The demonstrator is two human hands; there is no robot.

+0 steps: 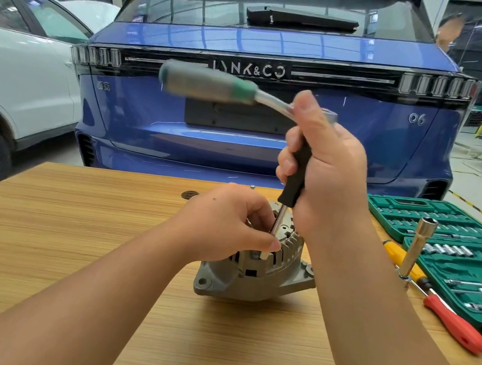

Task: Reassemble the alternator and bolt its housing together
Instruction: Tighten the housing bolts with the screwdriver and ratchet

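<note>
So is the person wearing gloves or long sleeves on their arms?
No. Both hands are bare: no gloves on the left hand or the right hand. Both forearms are bare too, with no sleeve, watch or ring in view. The left hand has a small dark mark on its back.

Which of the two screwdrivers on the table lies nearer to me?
The red-handled screwdriver; the yellow-handled screwdriver lies farther back, beside the green socket set.

Wooden table [67,233]: alternator [253,275], green socket case [447,227], red screwdriver [451,323]
</note>
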